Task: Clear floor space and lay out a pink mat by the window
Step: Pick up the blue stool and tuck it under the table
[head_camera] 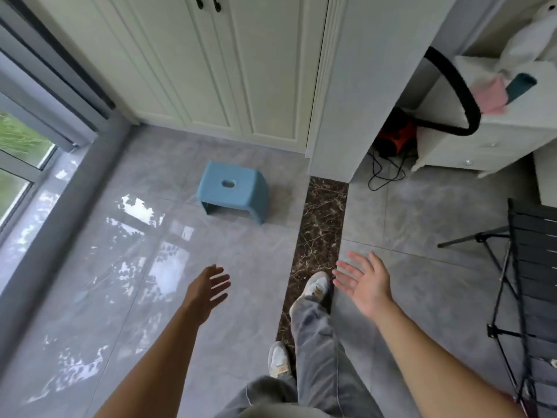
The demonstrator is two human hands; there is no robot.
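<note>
Both empty, the left hand [208, 286] and right hand [364, 282] reach toward the blue stool [232, 191].

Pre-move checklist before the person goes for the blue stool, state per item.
1. Both hands free: ok. Left hand and right hand open, holding nothing.
2. Blue stool upright, nothing on it: ok.
3. Path to stool: ok. Bare grey floor between feet and stool.
4. Floor by the window cleared: not ok. Stool stands there.
5. Pink mat located: cannot tell. Something pink lies on the white cabinet, identity unclear.
6. Trip hazards: not ok. Black cable on floor at right.
</note>
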